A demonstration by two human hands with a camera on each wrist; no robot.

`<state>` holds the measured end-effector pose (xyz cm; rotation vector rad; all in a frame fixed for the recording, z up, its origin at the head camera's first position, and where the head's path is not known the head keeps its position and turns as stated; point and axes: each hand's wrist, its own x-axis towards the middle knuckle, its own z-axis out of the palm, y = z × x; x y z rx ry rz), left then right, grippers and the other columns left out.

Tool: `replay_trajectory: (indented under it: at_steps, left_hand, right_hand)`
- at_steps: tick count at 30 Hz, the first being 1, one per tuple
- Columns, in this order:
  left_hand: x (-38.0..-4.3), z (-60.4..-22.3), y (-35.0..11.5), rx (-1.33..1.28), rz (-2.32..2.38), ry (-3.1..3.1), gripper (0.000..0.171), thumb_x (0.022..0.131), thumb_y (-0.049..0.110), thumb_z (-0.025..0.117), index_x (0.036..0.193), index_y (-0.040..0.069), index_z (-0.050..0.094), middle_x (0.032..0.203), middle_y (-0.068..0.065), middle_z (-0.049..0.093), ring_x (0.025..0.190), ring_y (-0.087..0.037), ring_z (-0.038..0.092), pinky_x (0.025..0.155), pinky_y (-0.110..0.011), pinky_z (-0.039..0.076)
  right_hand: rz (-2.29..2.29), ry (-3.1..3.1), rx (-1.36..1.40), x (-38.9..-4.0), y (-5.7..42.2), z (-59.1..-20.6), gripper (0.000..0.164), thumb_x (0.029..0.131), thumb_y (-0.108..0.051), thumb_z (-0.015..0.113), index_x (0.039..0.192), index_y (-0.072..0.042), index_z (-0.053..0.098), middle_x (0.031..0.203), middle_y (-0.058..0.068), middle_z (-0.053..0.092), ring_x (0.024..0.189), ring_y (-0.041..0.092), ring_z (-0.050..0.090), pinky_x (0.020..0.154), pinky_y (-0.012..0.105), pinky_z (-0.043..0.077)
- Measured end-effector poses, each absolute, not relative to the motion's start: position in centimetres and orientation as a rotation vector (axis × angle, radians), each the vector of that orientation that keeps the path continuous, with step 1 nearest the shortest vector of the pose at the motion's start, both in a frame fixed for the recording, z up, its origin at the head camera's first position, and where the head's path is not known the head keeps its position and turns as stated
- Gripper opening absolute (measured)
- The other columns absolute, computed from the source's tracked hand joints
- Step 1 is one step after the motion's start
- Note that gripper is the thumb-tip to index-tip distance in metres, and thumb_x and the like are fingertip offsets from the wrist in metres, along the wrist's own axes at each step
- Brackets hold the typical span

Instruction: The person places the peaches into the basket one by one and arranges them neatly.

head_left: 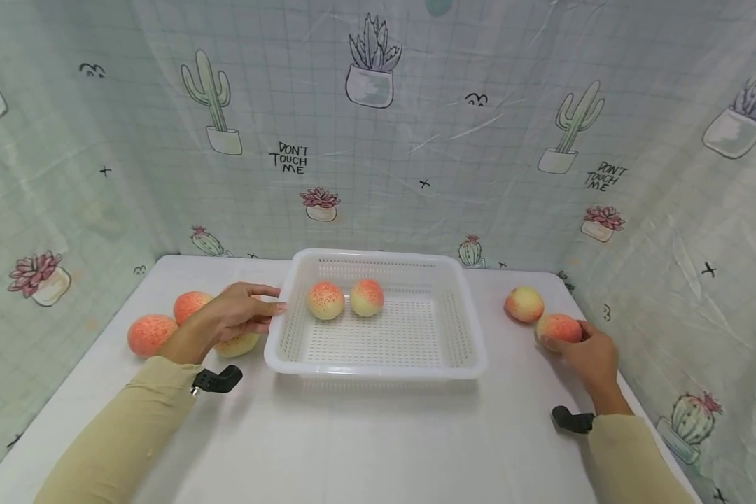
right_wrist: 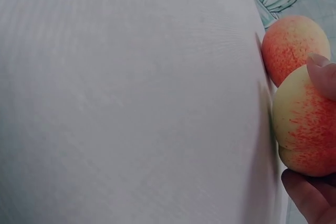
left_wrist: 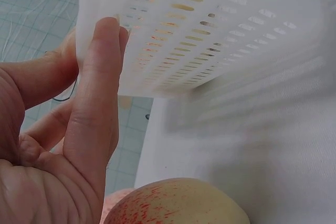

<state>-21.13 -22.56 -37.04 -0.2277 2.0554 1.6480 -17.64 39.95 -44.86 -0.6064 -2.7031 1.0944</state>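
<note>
My left hand (head_left: 242, 311) pinches the left rim of a white perforated plastic basket (head_left: 378, 372), thumb on one side and fingers on the other in the left wrist view. Two yellow-and-red peaches, one (head_left: 325, 301) beside the other (head_left: 367, 297), lie in the basket's left half. Over at the table's right side, my right hand (head_left: 592, 353) grips a peach (head_left: 558, 329) between thumb and fingers. Just behind it sits another peach (head_left: 524, 304), which also shows in the right wrist view. Part of the gripped peach (right_wrist: 310, 124) is hidden by the fingers.
Several peaches lie left of the basket, among them a red one (head_left: 152, 334), one behind it (head_left: 191, 306) and a pale one (head_left: 237, 345) partly under my left hand. The white table (head_left: 378, 448) meets a cactus-print curtain (head_left: 453, 126) at the back and sides.
</note>
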Motion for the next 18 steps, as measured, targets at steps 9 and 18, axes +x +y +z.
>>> replay_trajectory:
  at_steps: [9, 18]
  left_hand:
    - [-21.0, -36.9, -22.8, -0.213, 1.649, 2.046, 0.069, 0.098, 0.021, 0.075, 0.155, 0.002, 0.043, 0.093, -0.002, 0.076, 0.075, -0.012, 0.073, 0.071, -0.026, 0.065]
    - [-21.0, -36.9, -22.8, -0.169, 1.668, 2.02, 0.069, 0.098, 0.019, 0.074, 0.155, -0.001, 0.041, 0.092, -0.002, 0.078, 0.076, -0.012, 0.075, 0.072, -0.027, 0.065]
  right_hand:
    - [1.061, -2.728, -0.586, -17.3, 39.9, -44.0, 0.082, 0.086, -0.04, 0.085, 0.146, 0.006, 0.053, 0.144, 0.031, 0.057, 0.128, 0.043, 0.055, 0.1, 0.052, 0.053]
    - [1.07, -2.743, -0.561, -16.2, 39.2, -43.0, 0.084, 0.085, -0.037, 0.087, 0.148, 0.005, 0.051, 0.146, 0.031, 0.057, 0.124, 0.041, 0.056, 0.087, 0.036, 0.055]
